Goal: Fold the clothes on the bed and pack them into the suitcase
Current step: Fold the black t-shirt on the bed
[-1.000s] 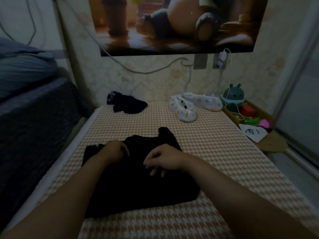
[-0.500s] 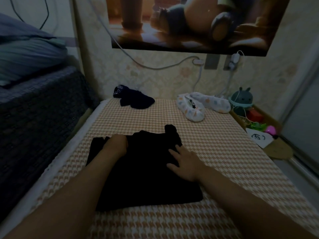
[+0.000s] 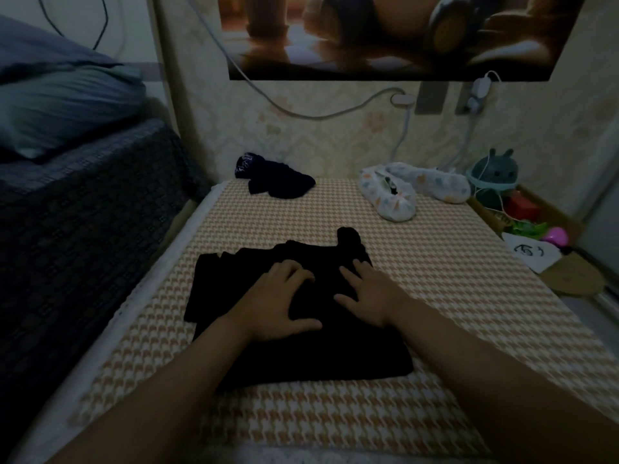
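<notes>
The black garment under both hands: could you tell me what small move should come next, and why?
Probably slide the left hand outward to fold the left flap in: both it and the right hand lie flat on the garment, whose left side spreads wider than the rest.

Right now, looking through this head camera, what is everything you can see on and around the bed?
black garment: one, black, partly folded, middle of bed
dark garment: one, navy-black, crumpled at bed's far edge
spotted cloth items: two, white with pastel spots, far right of bed
bed cover: one, orange-and-white check, under the clothes
bunny figure: one, teal, right of bed by wall
poster: one, brown tones, on wall
cable: one, grey, sagging below poster
pillow: one, blue-grey, upper left
left hand: one, pressed flat on black garment
right hand: one, flat on it, beside the left
</notes>
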Motion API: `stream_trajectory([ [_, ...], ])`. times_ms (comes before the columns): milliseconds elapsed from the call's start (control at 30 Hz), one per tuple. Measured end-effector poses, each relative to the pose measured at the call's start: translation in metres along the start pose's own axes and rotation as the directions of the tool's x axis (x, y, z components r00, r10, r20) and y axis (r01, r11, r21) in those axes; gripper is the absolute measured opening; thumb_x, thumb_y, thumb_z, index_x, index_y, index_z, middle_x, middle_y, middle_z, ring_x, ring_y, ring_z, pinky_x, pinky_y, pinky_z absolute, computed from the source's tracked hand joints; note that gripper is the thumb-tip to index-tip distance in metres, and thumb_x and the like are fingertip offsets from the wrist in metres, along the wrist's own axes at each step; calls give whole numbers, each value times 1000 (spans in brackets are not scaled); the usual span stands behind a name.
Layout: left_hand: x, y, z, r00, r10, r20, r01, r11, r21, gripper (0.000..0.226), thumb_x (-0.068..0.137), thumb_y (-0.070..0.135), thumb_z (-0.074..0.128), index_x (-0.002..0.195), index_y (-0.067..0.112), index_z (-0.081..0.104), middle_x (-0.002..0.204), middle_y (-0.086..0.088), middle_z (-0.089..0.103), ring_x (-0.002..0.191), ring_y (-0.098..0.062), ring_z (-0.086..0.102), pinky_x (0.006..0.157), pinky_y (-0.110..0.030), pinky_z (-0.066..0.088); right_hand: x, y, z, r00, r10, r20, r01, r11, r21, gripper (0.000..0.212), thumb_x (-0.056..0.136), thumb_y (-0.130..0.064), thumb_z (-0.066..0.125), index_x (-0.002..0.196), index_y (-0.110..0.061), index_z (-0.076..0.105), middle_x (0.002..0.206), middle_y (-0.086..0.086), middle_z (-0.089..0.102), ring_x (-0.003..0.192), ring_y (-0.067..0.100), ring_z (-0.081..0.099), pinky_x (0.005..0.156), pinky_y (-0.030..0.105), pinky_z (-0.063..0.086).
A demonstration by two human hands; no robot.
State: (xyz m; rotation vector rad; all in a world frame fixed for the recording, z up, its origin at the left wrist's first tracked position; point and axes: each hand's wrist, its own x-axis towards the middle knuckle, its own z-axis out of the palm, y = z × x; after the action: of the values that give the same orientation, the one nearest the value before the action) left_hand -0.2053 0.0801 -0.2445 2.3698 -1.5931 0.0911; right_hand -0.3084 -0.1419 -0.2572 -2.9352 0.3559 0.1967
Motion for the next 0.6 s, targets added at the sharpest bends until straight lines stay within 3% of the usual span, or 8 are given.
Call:
stream_trajectory([
  [67, -9, 7, -7, 992, 121, 20, -123, 987, 108, 67, 71, 80, 52, 115, 29, 45, 114, 8, 43, 100, -10, 42, 82, -26, 41, -7, -5, -3, 996, -65, -57, 63, 997, -39, 76, 96, -61, 34, 156, -22, 8, 163, 9, -2, 150, 25, -2, 121, 38, 3],
  [133, -15, 13, -8, 993, 106, 56, -112, 988, 105, 42, 81, 61, 59, 106, 28, 49, 104, 8, 50, 94, -11, 48, 75, -28, 44, -16, -10, -8, 987, -150, -51, 149, 988, -31, 76, 96, -58, 42, 156, -22, 11, 163, 4, 0, 150, 21, 1, 120, 35, 5],
  [200, -16, 15, -4, 997, 72, 35, -75, 993, 92, 24, 88, 35, 60, 108, 23, 56, 105, 5, 56, 95, -15, 55, 75, -32, 49, -27, -15, -12, 984, -175, 14, 173, 981, 93, 80, 91, -58, 50, 155, -31, 9, 163, -3, -1, 149, 18, 6, 120, 34, 12],
  [300, -16, 20, -5, 988, 154, -18, -150, 976, 156, 16, 86, 20, 56, 99, 18, 65, 93, -2, 63, 83, -20, 61, 63, -36, 54, -44, -20, -14, 980, -184, 82, 167, 969, 185, 83, 86, -65, 52, 152, -45, 6, 163, -8, -3, 149, 16, 4, 121, 38, 12],
  [400, -21, 14, -17, 967, 196, -165, -161, 966, 204, 26, 73, 14, 49, 79, 22, 73, 76, 2, 65, 67, -18, 61, 48, -28, 51, -55, -20, -16, 981, -151, 120, 128, 975, 182, 77, 86, -74, 41, 151, -48, 9, 162, -9, -6, 149, 16, -2, 121, 40, 5],
  [500, -29, 1, -22, 995, 90, -50, -88, 995, 50, 37, 76, 0, 58, 91, 28, 77, 98, 5, 71, 88, -19, 65, 72, -33, 57, -61, -22, -12, 982, -133, 138, 121, 989, 86, 75, 87, -77, 29, 152, -44, 14, 163, -6, -8, 149, 16, -10, 121, 42, -2],
  [567, -34, -1, -19, 994, -40, 106, 38, 999, 18, 37, 84, 11, 47, 104, 25, 75, 120, 7, 63, 111, -16, 57, 91, -31, 50, -60, -27, -8, 984, -139, 108, 139, 990, 4, 74, 88, -75, 29, 152, -38, 21, 163, -1, -7, 149, 18, -12, 121, 45, -4],
  [600, -34, 0, -19, 993, -72, 95, 71, 997, 12, 39, 85, 18, 41, 103, 25, 75, 123, 8, 61, 114, -16, 54, 93, -30, 47, -58, -31, -9, 988, -144, 57, 145, 989, -6, 74, 88, -74, 31, 150, -34, 25, 163, 0, -6, 149, 19, -10, 121, 46, -2],
])
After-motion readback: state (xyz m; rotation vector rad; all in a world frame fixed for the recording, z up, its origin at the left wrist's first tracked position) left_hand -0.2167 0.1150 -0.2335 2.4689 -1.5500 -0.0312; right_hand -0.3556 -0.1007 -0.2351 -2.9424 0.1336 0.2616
